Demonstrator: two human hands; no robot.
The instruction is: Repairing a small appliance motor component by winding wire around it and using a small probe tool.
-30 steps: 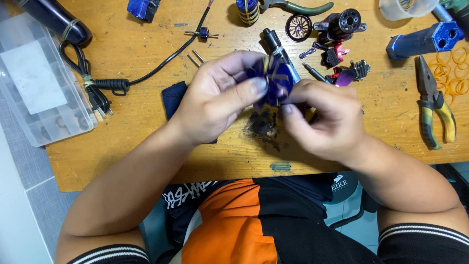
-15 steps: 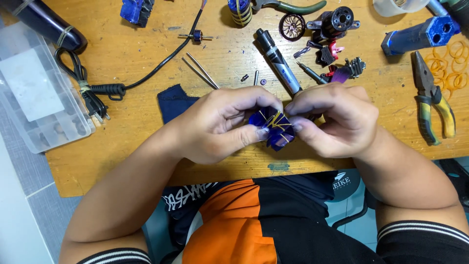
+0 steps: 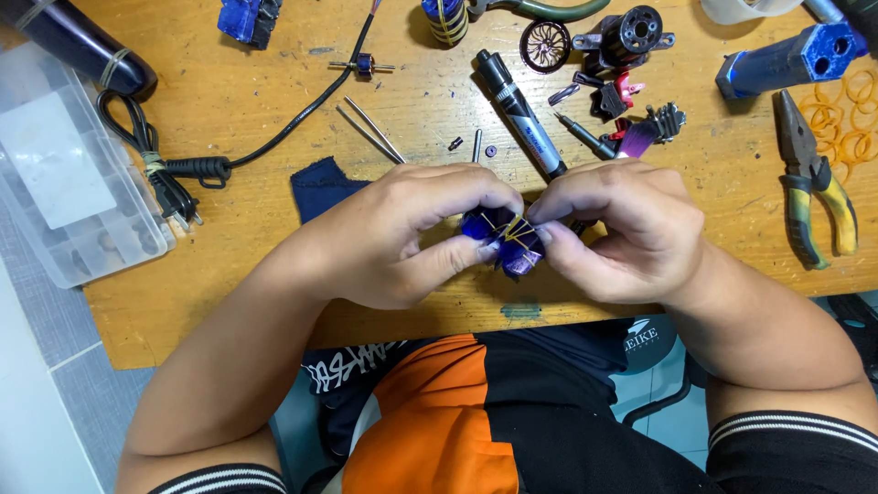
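Wooden table (image 3: pixel 229 119) is carrying a scatter of small parts and tools, with grey floor tiles showing at the left edge.

Both hands are meeting at the near middle of the table, just above its front edge. Left hand (image 3: pixel 402 233) is curling closed around a small blue part (image 3: pixel 505 240), thumb pressing under it. Right hand (image 3: pixel 622 229) is pinching the same part from the other side, fingertips narrow, thumb and forefinger nearly touching the left ones. Yellow rubber bands are crossing over the blue part.

Handling, my read: part is looking small and light, hard plastic or coated metal, stiff body. Bands are stretchy and likely to snap off or roll if grip slips. Glossy faces could be slippery. Best hold is probably on the flat sides with pads, keeping off the bands themselves. Can't tell what's under the fingers, most of it is hidden.

Around it:
- dark blue cloth (image 3: pixel 320 187) lying just beyond the left hand
- black marker pen (image 3: pixel 519 114) lying diagonally just beyond the hands
- two thin metal rods (image 3: pixel 373 130) near the cloth
- pliers with yellow-green handles (image 3: pixel 812 178) well to the right, loose orange rubber bands (image 3: pixel 855 105) beside them
- black power cord and plug (image 3: pixel 169 174) at left, next to a clear plastic organiser box (image 3: pixel 64 174)
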